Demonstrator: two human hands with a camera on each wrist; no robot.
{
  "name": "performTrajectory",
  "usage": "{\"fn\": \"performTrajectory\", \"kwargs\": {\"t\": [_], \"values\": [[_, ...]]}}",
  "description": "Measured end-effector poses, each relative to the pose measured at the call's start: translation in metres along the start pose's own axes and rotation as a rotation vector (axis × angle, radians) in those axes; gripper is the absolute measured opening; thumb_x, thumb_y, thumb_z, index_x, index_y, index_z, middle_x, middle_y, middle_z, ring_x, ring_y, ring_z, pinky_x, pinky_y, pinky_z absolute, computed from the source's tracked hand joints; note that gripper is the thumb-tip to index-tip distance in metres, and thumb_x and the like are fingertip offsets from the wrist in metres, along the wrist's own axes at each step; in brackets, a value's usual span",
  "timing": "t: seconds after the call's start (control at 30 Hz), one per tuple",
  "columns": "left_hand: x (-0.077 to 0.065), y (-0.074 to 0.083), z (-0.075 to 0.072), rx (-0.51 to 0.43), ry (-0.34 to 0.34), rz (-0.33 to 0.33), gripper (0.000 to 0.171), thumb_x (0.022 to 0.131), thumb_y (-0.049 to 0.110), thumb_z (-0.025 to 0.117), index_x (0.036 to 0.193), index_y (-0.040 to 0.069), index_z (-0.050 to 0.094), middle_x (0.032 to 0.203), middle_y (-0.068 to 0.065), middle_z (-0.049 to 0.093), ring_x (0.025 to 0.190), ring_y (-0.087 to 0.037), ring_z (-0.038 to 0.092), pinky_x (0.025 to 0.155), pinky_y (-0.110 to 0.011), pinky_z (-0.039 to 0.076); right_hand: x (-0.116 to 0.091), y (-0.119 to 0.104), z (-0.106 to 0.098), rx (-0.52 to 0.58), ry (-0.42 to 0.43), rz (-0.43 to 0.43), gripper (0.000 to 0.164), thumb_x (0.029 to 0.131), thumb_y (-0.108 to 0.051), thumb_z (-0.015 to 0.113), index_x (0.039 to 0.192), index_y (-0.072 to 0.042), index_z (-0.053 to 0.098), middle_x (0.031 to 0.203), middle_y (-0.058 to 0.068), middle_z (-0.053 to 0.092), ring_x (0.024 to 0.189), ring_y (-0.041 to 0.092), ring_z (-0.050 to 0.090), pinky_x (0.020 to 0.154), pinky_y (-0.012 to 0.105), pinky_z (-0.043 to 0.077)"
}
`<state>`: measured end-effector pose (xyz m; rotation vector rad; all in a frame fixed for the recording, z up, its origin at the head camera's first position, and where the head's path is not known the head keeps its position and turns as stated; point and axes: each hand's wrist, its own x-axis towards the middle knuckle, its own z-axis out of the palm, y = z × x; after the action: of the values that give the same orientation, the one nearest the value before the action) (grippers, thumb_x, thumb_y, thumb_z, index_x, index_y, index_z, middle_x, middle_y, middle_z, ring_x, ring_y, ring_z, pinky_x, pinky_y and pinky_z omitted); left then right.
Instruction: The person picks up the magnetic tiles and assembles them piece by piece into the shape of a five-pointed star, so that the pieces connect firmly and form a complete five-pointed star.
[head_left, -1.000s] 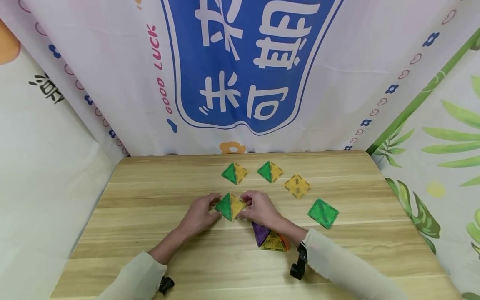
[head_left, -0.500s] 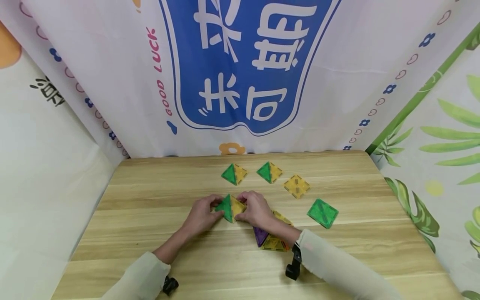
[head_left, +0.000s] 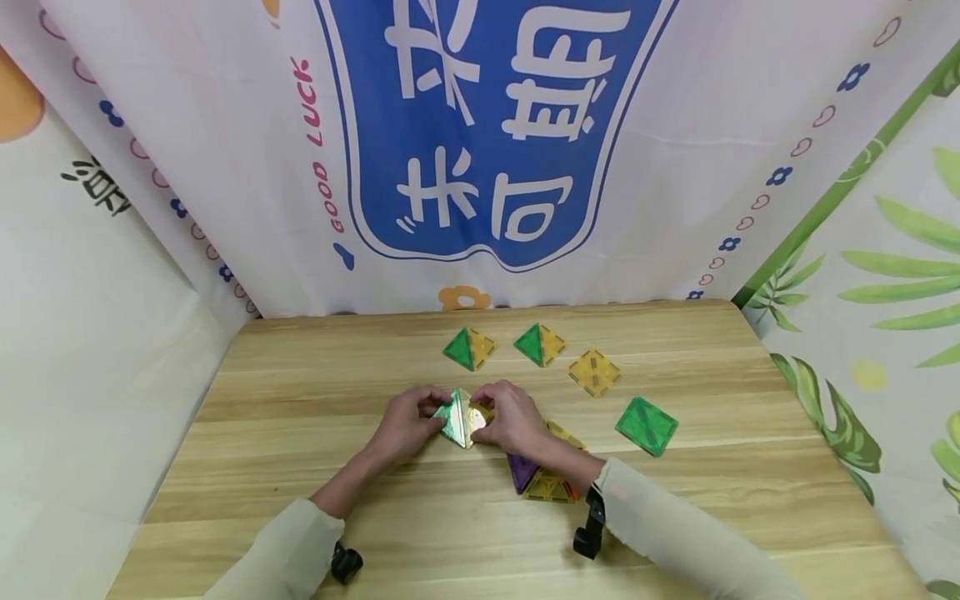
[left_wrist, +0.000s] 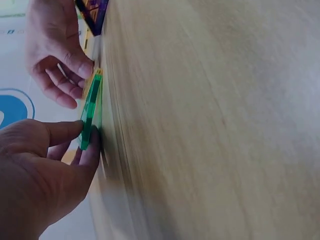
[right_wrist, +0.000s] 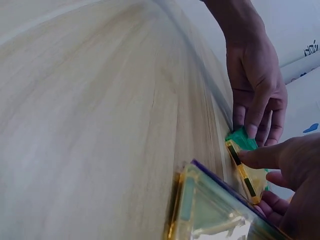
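My left hand [head_left: 407,427] pinches a green translucent triangular magnetic tile [head_left: 451,421] at its outer corner, thumb on one face and fingers behind. Edge to edge with it is a yellow triangular magnetic tile [right_wrist: 242,167], pinched between the thumb and fingers of my right hand [head_left: 512,419]. Glare whitens both tiles in the head view. Seen from the left wrist, the green tile [left_wrist: 90,107] stands nearly edge-on, close over the wooden table. Partly hidden under my right forearm is a cluster of purple, yellow and orange tiles [head_left: 551,487].
Farther back lie two green-and-yellow tile pairs [head_left: 460,349] [head_left: 529,345] and a yellow pair [head_left: 594,372]. A green pair [head_left: 647,427] rests to the right. Behind the wooden table [head_left: 315,358] hangs a printed cloth [head_left: 300,208].
My hands have come closer together on the joined pair. The green and yellow tiles have tilted, folding along their seam and catching the light. The other tiles stay in place.
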<state>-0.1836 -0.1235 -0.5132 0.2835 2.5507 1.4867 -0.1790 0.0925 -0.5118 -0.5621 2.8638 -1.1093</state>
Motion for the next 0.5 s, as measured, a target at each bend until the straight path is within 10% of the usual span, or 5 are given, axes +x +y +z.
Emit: {"fn": "performTrajectory", "kwargs": {"t": [0.5], "values": [[0.004, 0.004, -0.006, -0.113, -0.075, -0.099, 0.025, 0.096, -0.005, 0.072, 0.12, 0.001, 0.077, 0.126, -0.014, 0.073, 0.114, -0.027, 0.07, 0.098, -0.038, 0.059, 0.002, 0.017, -0.021, 0.232, -0.126, 0.0, 0.025, 0.087, 0.0, 0.085, 0.11, -0.006, 0.078, 0.11, 0.009, 0.071, 0.095, 0.02, 0.068, 0.083, 0.03, 0.059]]}}
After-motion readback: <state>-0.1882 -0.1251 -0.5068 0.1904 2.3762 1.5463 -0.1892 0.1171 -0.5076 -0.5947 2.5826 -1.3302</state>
